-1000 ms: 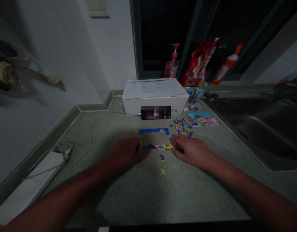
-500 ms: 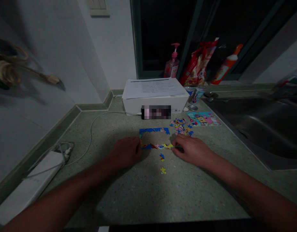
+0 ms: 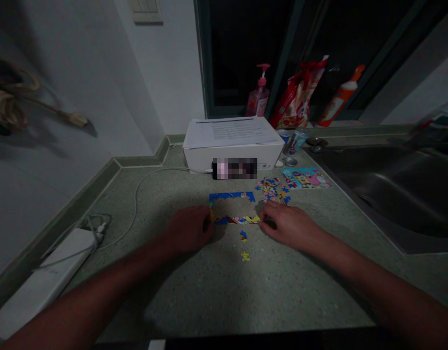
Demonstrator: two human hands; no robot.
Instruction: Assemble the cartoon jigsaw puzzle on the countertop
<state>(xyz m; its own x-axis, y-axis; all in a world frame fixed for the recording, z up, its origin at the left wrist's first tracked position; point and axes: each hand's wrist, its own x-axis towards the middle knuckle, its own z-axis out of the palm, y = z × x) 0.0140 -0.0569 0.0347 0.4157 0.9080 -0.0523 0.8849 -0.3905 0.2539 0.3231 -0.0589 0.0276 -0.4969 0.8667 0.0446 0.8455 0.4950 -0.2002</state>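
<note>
A partly joined jigsaw puzzle [image 3: 232, 196] lies on the counter as a border: a blue top strip, a left side and a multicoloured bottom row. My left hand [image 3: 190, 227] is closed with curled fingers against its left edge. At the right end of the bottom row, my right hand [image 3: 285, 222] pinches a puzzle piece [image 3: 258, 219], mostly hidden by the fingertips. Nearer me lie two loose pieces, one blue and orange [image 3: 243, 236] and one yellow [image 3: 245, 255]. A heap of loose puzzle pieces [image 3: 273, 188] sits just beyond my right hand.
Behind the puzzle, a phone [image 3: 234, 168] on a cable leans against a white box [image 3: 233, 153]. A colourful picture card [image 3: 307, 178] lies near the metal sink [image 3: 384, 194]. Beside the box stands a can [image 3: 297, 142]. A white power strip [image 3: 45, 282] is at left.
Both hands stay at the puzzle's two sides with almost no movement. The whole view has shifted very slightly.
</note>
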